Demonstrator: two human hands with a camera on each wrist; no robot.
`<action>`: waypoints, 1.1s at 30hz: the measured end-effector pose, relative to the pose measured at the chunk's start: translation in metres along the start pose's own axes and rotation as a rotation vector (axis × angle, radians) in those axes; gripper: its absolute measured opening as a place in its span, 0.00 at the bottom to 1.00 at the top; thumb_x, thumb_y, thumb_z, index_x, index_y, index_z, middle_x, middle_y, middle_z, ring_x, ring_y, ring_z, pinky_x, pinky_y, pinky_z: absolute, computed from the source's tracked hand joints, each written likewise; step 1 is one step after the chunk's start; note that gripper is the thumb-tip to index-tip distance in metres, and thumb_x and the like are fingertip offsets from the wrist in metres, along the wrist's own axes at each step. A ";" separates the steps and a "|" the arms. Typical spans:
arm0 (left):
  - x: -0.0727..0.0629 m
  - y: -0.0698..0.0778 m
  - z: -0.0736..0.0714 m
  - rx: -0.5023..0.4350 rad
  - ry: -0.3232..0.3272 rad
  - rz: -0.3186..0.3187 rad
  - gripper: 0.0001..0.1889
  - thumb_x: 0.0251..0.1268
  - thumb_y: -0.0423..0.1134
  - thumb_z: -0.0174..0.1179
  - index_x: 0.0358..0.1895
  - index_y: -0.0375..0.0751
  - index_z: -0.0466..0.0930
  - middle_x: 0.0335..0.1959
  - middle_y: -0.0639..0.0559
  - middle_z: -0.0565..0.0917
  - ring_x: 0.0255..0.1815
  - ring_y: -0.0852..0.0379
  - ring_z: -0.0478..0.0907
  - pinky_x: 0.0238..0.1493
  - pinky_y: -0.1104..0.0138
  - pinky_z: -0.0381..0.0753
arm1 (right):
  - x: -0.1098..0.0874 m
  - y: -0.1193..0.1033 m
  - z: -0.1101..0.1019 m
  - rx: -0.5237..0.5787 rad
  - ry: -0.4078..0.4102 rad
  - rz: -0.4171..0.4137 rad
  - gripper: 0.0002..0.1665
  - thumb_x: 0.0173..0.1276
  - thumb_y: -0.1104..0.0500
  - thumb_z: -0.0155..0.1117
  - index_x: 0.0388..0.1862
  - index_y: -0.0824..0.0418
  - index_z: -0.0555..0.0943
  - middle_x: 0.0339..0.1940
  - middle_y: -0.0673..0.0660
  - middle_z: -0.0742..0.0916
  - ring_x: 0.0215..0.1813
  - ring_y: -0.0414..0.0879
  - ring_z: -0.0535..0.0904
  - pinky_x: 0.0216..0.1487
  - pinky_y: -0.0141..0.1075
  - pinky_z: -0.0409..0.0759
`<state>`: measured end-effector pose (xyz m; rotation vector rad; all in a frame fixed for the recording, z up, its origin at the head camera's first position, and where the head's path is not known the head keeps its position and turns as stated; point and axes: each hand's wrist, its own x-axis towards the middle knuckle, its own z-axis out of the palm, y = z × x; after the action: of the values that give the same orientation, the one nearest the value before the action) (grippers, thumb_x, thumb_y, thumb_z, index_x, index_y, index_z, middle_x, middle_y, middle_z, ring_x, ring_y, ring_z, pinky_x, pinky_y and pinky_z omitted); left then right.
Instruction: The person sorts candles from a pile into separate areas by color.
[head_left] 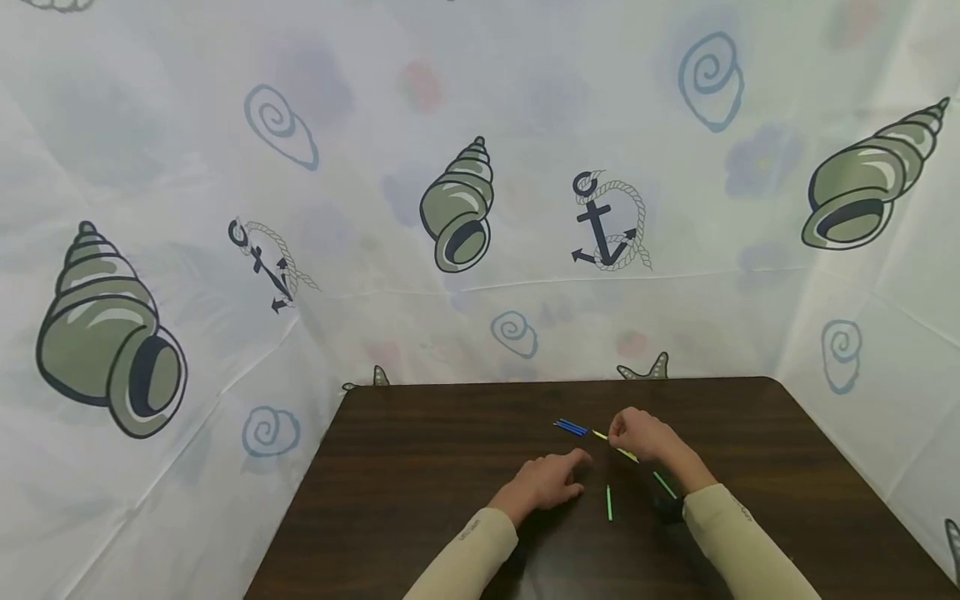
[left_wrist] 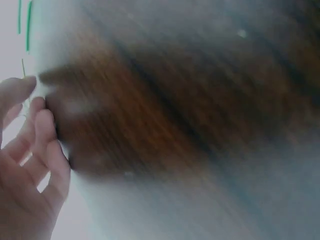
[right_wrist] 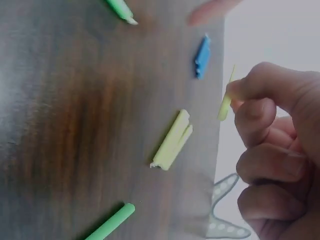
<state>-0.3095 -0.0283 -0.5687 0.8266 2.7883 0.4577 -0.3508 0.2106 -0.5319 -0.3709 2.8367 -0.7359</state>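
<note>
My right hand (head_left: 647,435) pinches a thin yellow candle (right_wrist: 225,106) between thumb and forefinger, a little above the table. Below it, a pair of yellow candles (right_wrist: 170,142) lies side by side. Blue candles (head_left: 571,427) are grouped at the far end of the row, to the left of the right hand. My left hand (head_left: 542,482) is low over the table with its forefinger stretched towards the blue group, holding nothing. One green candle (head_left: 609,502) lies between the hands, and another green candle (head_left: 664,485) lies by the right wrist.
The dark brown wooden table (head_left: 420,467) has its far edge just beyond the candles. A white curtain (head_left: 360,208) printed with shells and anchors hangs behind it and at both sides.
</note>
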 end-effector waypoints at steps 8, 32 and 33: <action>-0.002 0.005 0.002 -0.022 -0.087 0.196 0.24 0.85 0.50 0.58 0.78 0.75 0.71 0.64 0.65 0.83 0.45 0.68 0.80 0.48 0.65 0.80 | 0.008 0.025 -0.009 0.080 -0.006 0.077 0.13 0.71 0.64 0.63 0.25 0.62 0.84 0.21 0.48 0.77 0.25 0.43 0.69 0.30 0.37 0.68; 0.003 0.012 0.010 0.131 -0.040 0.202 0.22 0.83 0.52 0.60 0.75 0.73 0.73 0.65 0.65 0.82 0.52 0.65 0.83 0.49 0.64 0.83 | 0.007 0.041 -0.002 0.130 0.015 0.172 0.12 0.78 0.61 0.64 0.35 0.64 0.88 0.31 0.55 0.86 0.31 0.47 0.77 0.33 0.39 0.74; 0.003 0.012 0.010 0.129 -0.039 0.200 0.22 0.83 0.52 0.60 0.75 0.73 0.73 0.64 0.65 0.82 0.52 0.65 0.83 0.49 0.64 0.83 | 0.006 0.039 -0.002 0.128 0.032 0.166 0.12 0.79 0.61 0.63 0.35 0.64 0.87 0.30 0.54 0.86 0.30 0.47 0.77 0.33 0.39 0.74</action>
<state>-0.3032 -0.0150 -0.5741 1.1373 2.7349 0.2906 -0.3642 0.2435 -0.5502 -0.1032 2.7885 -0.8895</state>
